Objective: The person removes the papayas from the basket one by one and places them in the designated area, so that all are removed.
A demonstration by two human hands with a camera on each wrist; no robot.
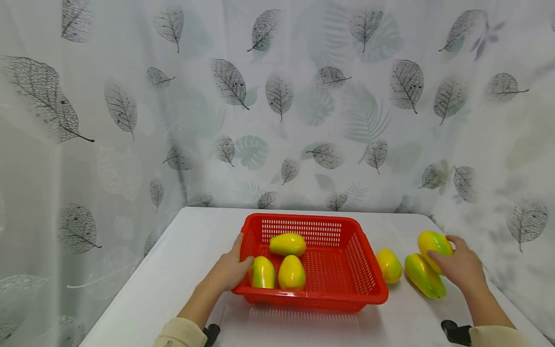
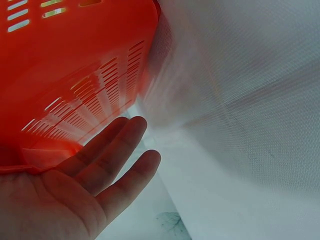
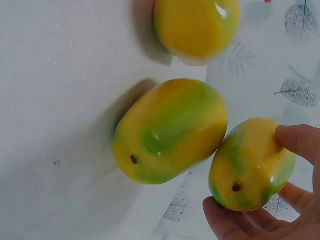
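Observation:
A red plastic basket [image 1: 321, 301] with slotted walls stands on the table and holds three yellow-green mangoes, one of them [image 1: 292, 273] near the front wall. My left hand [image 1: 230, 270] holds its left rim, thumb over the edge; in the left wrist view the fingers [image 2: 132, 132] extend along the outside wall, thumb hidden. To the right of the basket, my right hand [image 1: 464, 265] grips a mango [image 3: 250, 165] between thumb and fingers. Just beside it a larger mango [image 3: 170, 132] lies on the table; whether the two touch I cannot tell. Another mango [image 1: 389, 266] lies near the basket's right wall.
The white table [image 1: 173, 270] extends around the basket. A leaf-printed curtain [image 1: 303, 120] hangs behind the table and along both sides, close to the right hand. Black straps [image 1: 455, 332] sit at both wrists, by the beige sleeves [image 1: 498, 336].

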